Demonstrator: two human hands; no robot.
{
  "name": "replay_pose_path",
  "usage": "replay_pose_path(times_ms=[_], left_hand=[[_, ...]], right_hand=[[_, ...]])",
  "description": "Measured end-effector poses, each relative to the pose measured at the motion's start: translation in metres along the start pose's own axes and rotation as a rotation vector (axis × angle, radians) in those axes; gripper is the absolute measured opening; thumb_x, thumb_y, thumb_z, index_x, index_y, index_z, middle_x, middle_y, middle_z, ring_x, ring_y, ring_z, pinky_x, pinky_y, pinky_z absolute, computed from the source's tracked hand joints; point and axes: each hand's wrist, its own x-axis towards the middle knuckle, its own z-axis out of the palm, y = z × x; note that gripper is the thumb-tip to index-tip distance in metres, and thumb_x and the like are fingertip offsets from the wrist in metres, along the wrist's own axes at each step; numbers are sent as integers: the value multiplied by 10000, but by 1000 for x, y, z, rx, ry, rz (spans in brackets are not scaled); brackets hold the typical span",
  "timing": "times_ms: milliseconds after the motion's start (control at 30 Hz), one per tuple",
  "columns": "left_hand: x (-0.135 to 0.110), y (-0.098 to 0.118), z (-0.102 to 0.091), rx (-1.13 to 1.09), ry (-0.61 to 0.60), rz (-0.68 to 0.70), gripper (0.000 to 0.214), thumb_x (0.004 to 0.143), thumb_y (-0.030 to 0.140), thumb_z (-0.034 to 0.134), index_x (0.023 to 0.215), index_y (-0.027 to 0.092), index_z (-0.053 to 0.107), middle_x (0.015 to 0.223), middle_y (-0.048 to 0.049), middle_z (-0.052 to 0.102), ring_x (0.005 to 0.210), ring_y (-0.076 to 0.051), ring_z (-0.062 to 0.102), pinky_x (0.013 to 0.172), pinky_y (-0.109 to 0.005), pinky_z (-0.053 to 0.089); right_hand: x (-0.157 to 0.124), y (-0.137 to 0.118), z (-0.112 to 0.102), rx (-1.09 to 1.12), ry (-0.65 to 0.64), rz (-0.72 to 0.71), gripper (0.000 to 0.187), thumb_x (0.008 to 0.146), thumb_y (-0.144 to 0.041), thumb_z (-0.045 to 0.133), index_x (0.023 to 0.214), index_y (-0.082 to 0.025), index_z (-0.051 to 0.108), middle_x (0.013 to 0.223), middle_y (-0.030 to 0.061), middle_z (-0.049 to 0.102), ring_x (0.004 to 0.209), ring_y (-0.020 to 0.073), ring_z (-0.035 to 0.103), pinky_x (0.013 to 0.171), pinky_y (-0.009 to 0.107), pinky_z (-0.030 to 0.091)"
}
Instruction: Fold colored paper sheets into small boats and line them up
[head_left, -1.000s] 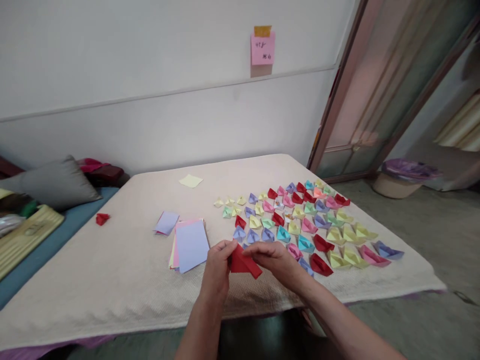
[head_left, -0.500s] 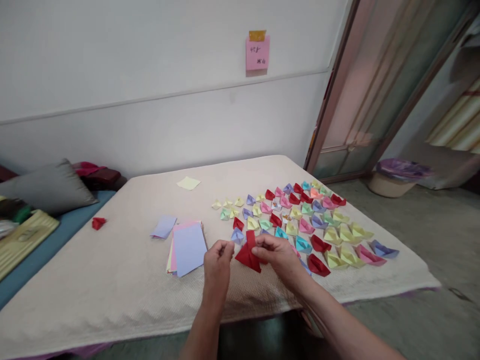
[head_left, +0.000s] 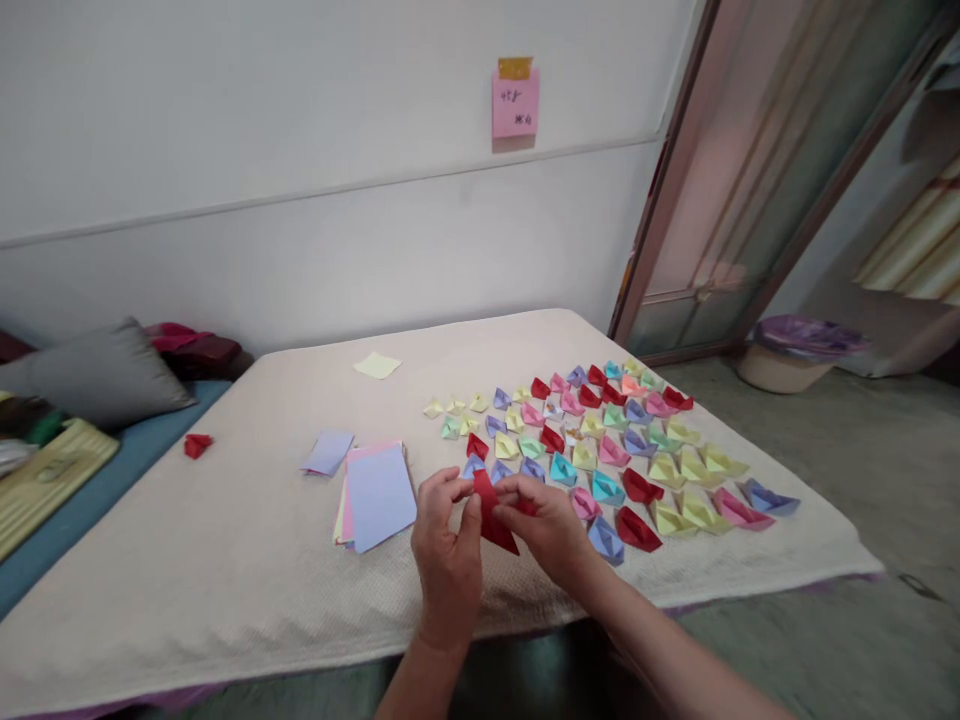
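A partly folded piece of red paper (head_left: 496, 522) is held in the air above the front of the cloth-covered table. My left hand (head_left: 448, 540) pinches its left side between thumb and fingers. On the other side, my right hand (head_left: 544, 522) grips it, thumb on top and fingers bent round it. Just behind and to the right stand rows of small folded paper boats (head_left: 606, 488) in red, yellow, pink, blue and green. To the left of my left hand lies a stack of paper sheets (head_left: 381, 497), a lilac one uppermost.
On the pale tablecloth (head_left: 247, 560) lie a folded lilac paper (head_left: 328, 453), a yellow sheet (head_left: 377, 365) and a red folded piece (head_left: 197, 445). A grey cushion (head_left: 112, 375) rests at left. A lined bin (head_left: 795, 355) stands on the floor at right.
My left hand has moved right and closed on the red paper, which was held by my right hand alone. The paper has turned and shifted slightly left.
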Motion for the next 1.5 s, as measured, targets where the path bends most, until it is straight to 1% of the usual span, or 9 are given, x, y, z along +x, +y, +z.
replay_pose_path(times_ms=[267, 467, 667, 767, 933, 1100, 1267, 1367, 1500], left_hand=[[1, -1, 0, 18, 14, -31, 96, 843, 201, 523, 870, 203, 615, 1021, -66, 605, 1037, -203, 543, 868, -342, 436], [1, -1, 1, -69, 7, -143, 100, 830, 216, 530, 836, 207, 630, 1037, -63, 602, 1010, -190, 563, 866, -325, 449], [1, -1, 2, -84, -47, -209, 110, 819, 239, 543, 812, 204, 647, 1045, -63, 600, 1012, -193, 562, 863, -320, 448], [1, -1, 4, -96, -74, -245, 72, 783, 246, 592, 804, 197, 641, 1024, -60, 591, 942, -183, 581, 798, -297, 470], [2, -2, 4, -33, -114, -222, 117, 805, 223, 555, 714, 190, 621, 928, -49, 592, 898, -179, 574, 787, -298, 448], [6, -3, 2, -98, -99, -246, 94, 792, 209, 555, 721, 185, 611, 905, -41, 608, 904, -178, 568, 819, -301, 429], [6, -6, 6, -354, -144, -509, 68, 770, 248, 579, 782, 182, 566, 687, 17, 589, 644, -129, 558, 616, -240, 448], [7, -7, 8, -473, -80, -563, 272, 696, 210, 656, 937, 186, 531, 783, 11, 607, 700, -124, 589, 662, -242, 476], [8, -6, 9, -485, -86, -558, 455, 637, 170, 701, 1052, 172, 515, 909, -39, 628, 797, -142, 619, 749, -273, 493]], right_hand=[[-4, 5, 2, -224, 31, -124, 194, 738, -84, 572, 859, -214, 652, 776, -3, 665, 716, 153, 599, 695, 264, 442], [-4, 7, 3, -292, 50, -212, 240, 751, -52, 562, 887, -228, 654, 813, -7, 662, 719, 143, 577, 703, 258, 420], [-5, 6, 5, -402, 61, -247, 142, 792, -122, 577, 866, -216, 654, 797, 13, 666, 761, 175, 573, 714, 282, 396], [-5, 7, 6, -471, 58, -273, 98, 817, -169, 568, 845, -209, 653, 767, 19, 662, 750, 184, 562, 701, 288, 378], [-6, 6, 8, -551, 33, -320, 137, 846, -198, 528, 754, -191, 629, 682, 19, 630, 696, 180, 537, 680, 292, 353], [-4, 8, 7, -394, -4, -227, 107, 805, -165, 555, 826, -208, 650, 737, 9, 650, 736, 171, 562, 703, 279, 388], [-2, 9, 4, -96, -76, -49, 151, 763, -142, 564, 869, -204, 653, 760, 6, 669, 709, 155, 595, 678, 261, 440], [0, 8, 3, 3, -72, 13, 113, 736, -170, 595, 829, -191, 656, 714, 5, 662, 676, 158, 592, 652, 268, 453], [2, 6, 3, 93, -77, 52, 105, 722, -211, 624, 818, -186, 658, 690, 3, 661, 669, 163, 596, 651, 277, 462]])
